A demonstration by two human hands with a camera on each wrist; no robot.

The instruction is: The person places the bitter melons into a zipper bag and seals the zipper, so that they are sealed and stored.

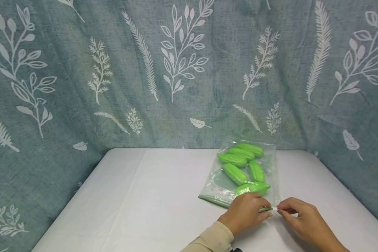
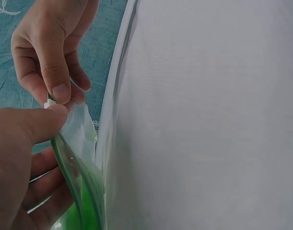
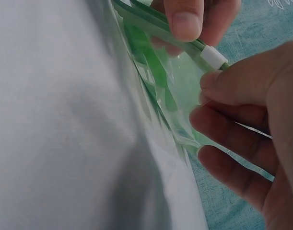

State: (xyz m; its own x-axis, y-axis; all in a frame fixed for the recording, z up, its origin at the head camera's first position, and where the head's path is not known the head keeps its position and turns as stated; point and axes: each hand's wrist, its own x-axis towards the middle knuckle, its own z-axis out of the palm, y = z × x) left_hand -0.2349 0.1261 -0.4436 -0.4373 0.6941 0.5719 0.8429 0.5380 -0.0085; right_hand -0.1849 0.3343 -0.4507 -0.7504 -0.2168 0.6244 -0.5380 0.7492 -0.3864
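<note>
A clear slider bag (image 1: 270, 164) lies on the table, its green-edged mouth towards me. Inside are several bright green ridged vegetables like bitter melons (image 1: 234, 174). My left hand (image 1: 247, 211) pinches the green zip strip (image 2: 64, 167) near the bag's right end. Just beside it, the thumb and fingertips of my right hand (image 1: 305, 217) pinch the end corner of that strip. Between the two hands sits a white slider (image 3: 213, 57). Left of the slider, the zip's two strips stand apart in the left wrist view. Part of the lowest vegetable is hidden behind my left hand.
A white cloth covers the table (image 1: 157, 196). Behind it and along both sides hangs a blue-green curtain (image 1: 182, 119) with white leaf prints. A small black object (image 1: 237, 250) shows at the bottom edge, beside the left sleeve.
</note>
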